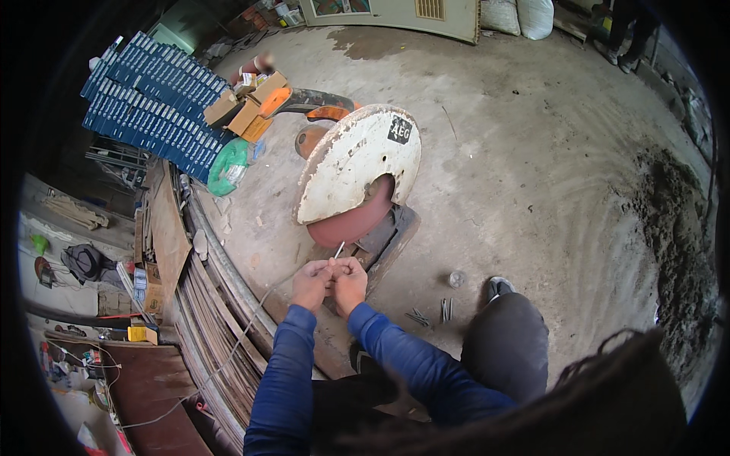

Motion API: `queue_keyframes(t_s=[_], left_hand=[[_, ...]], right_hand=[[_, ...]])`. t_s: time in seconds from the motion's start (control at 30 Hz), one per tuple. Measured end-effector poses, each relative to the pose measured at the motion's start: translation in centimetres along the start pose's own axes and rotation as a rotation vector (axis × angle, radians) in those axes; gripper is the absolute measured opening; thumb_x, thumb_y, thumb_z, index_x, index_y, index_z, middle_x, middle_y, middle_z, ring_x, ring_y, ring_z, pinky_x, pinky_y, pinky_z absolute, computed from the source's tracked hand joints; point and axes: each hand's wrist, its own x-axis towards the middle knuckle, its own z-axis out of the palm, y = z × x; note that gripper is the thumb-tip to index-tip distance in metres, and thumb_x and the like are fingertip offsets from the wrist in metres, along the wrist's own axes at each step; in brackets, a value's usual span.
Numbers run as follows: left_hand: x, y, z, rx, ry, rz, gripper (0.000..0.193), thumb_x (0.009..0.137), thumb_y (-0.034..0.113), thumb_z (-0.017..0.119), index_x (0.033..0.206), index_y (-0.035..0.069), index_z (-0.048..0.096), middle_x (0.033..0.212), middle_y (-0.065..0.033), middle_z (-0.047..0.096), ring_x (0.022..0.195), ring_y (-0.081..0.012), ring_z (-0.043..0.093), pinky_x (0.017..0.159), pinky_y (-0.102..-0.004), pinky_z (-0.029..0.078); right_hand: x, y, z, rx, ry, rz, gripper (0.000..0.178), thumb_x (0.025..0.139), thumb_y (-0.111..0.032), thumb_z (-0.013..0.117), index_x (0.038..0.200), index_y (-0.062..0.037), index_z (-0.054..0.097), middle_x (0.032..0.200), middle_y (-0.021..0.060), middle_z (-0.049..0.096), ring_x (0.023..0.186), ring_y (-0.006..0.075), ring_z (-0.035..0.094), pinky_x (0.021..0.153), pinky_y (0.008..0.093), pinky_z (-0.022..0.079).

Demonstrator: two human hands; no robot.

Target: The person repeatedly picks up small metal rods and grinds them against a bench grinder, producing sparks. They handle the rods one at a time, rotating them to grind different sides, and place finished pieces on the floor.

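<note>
Both my hands are closed together just in front of a cut-off saw. A short thin metal rod point(340, 249) sticks up from between my fingertips, its tip close to the lower edge of the reddish-brown disc point(351, 224). My left hand point(309, 286) and my right hand point(350, 284) both pinch the rod; its lower part is hidden by the fingers. Above the disc is the saw's worn white guard point(357, 156), with an orange and black handle point(315, 102) behind. Several similar rods point(446, 310) lie on the floor to the right, near a small clear cup point(456, 279).
Long metal pipes and bars point(220, 327) run along my left. Farther left stand stacked blue boxes point(152, 99), opened cardboard boxes point(247, 118) and a green plastic roll point(228, 166). A grey cable point(242, 338) crosses the pipes. Dark dirt point(673, 220) lies right; another person point(630, 34) stands far right.
</note>
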Motion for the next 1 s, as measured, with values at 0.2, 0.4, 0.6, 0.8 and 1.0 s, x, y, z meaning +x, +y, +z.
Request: queue_keyframes(t_s=[0.2, 0.4, 0.6, 0.8, 1.0], left_hand=[[-0.5, 0.3, 0.1, 0.046, -0.037, -0.058, 0.028, 0.1, 0.019, 0.056, 0.117, -0.002, 0.061, 0.102, -0.0101, 0.066, 0.088, -0.0181, 0.065, 0.078, -0.0339, 0.056], [0.1, 0.2, 0.4, 0.109, -0.016, -0.033, 0.024, 0.099, 0.019, 0.056, 0.11, -0.001, 0.064, 0.096, -0.0083, 0.067, 0.086, -0.0165, 0.064, 0.075, -0.0313, 0.054], [0.7, 0.5, 0.5, 0.066, 0.041, -0.019, 0.016, 0.094, 0.013, 0.057, 0.094, -0.001, 0.066, 0.075, -0.0039, 0.064, 0.063, -0.0103, 0.058, 0.055, -0.023, 0.046], [1.5, 1.0, 0.6, -0.019, 0.078, -0.037, 0.016, 0.087, 0.009, 0.055, 0.074, 0.001, 0.061, 0.064, -0.0042, 0.059, 0.052, -0.0112, 0.052, 0.048, -0.0241, 0.038], [2.5, 0.8, -0.1, -0.12, 0.079, -0.048, 0.015, 0.087, 0.008, 0.058, 0.074, 0.002, 0.062, 0.063, -0.0027, 0.058, 0.051, -0.0102, 0.05, 0.045, -0.0237, 0.037]], right_hand=[[-1.1, -2.3, -0.1, 0.043, 0.03, 0.049, 0.016, 0.092, -0.019, 0.072, 0.091, -0.0066, 0.061, 0.073, 0.0016, 0.064, 0.057, 0.0084, 0.057, 0.049, 0.023, 0.044], [-0.4, -2.0, -0.1, 0.077, 0.03, 0.065, 0.016, 0.092, -0.018, 0.071, 0.091, -0.0042, 0.062, 0.073, 0.0029, 0.064, 0.056, 0.0091, 0.056, 0.049, 0.0228, 0.043], [0.5, -1.5, -0.1, 0.032, 0.007, 0.07, 0.016, 0.094, -0.016, 0.068, 0.091, -0.0016, 0.061, 0.07, 0.0042, 0.063, 0.053, 0.01, 0.055, 0.046, 0.0241, 0.042], [0.7, -1.9, 0.7, 0.142, -0.001, 0.129, 0.015, 0.095, -0.014, 0.066, 0.091, -0.0012, 0.059, 0.069, 0.0057, 0.062, 0.05, 0.012, 0.053, 0.045, 0.026, 0.042], [1.0, -1.8, 1.5, 0.243, -0.025, 0.19, 0.015, 0.095, -0.014, 0.065, 0.09, -0.0016, 0.059, 0.069, 0.0058, 0.061, 0.053, 0.0124, 0.052, 0.047, 0.0255, 0.042]])
